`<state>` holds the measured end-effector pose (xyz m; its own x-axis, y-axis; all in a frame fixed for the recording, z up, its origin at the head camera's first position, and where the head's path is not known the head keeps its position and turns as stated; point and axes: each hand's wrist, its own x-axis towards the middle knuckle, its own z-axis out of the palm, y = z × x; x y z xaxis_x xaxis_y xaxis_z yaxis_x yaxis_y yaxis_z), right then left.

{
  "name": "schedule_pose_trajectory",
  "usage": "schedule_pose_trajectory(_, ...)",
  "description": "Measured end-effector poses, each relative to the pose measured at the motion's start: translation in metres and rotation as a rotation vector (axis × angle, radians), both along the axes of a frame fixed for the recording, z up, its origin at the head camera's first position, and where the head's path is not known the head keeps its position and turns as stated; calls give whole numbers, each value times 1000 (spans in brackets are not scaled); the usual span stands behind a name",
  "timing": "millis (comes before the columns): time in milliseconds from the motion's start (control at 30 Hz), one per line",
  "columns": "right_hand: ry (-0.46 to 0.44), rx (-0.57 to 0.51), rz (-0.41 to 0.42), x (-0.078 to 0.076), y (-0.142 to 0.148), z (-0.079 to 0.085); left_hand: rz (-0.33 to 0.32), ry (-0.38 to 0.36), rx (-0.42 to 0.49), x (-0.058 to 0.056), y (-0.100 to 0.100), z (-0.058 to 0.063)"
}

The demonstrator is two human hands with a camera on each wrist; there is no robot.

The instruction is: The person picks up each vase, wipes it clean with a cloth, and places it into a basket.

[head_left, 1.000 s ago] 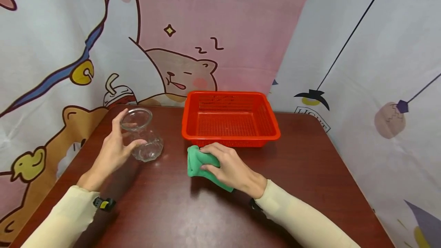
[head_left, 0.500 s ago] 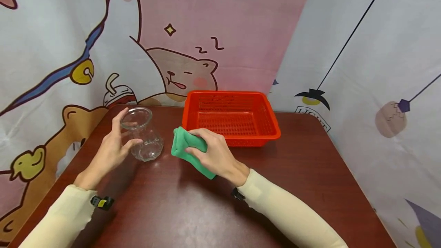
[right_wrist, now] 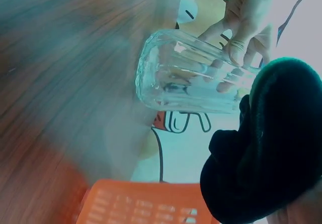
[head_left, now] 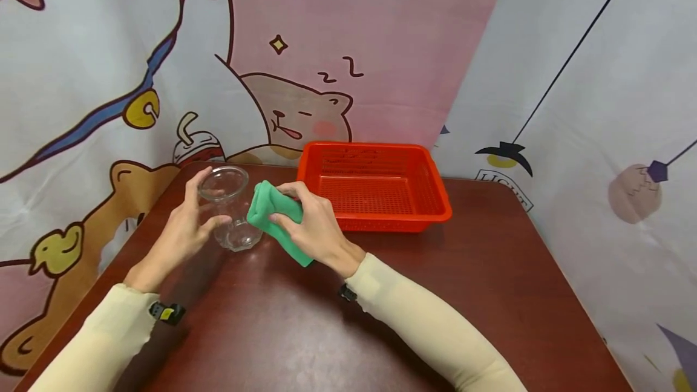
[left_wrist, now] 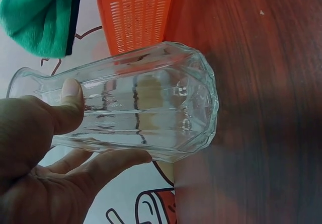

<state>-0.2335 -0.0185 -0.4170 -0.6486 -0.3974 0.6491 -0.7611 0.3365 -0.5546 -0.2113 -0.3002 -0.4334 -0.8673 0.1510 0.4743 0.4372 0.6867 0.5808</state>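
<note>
Left hand (head_left: 182, 231), thumb and fingers curled partway round, had hold of the clear glass vase (head_left: 238, 236) below its flared lip, ridged sides widening beneath the grip! To its right, the right hand (head_left: 316, 228) pinched a soft, folded green cloth (head_left: 272, 204), right beside the glass. Beyond that hand sat the perforated red basket (head_left: 392, 218), its near-left corner blocked from view; wood-grained table (head_left: 261, 319) below both.

Room above glass vase (left_wrist: 138, 103); green cloth (head_left: 274, 213), red basket (head_left: 389, 222) block right side.
</note>
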Motion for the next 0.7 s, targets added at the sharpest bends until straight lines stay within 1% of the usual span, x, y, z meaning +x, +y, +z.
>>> schedule_pose_trajectory(233,20,-48,-31,-7,-20,2,11,-50,3,-1,-1,3)
schedule_pose_trajectory(467,-8,-112,-67,-12,-32,-3,32,-94,-1,-1,-3,3)
schedule_pose_trajectory(567,-29,-115,-93,-14,-36,-7,23,-96,-11,-2,-3,3)
schedule_pose_trajectory(700,-34,-102,-104,-17,-42,-13,7,-72,-30,-3,-2,3)
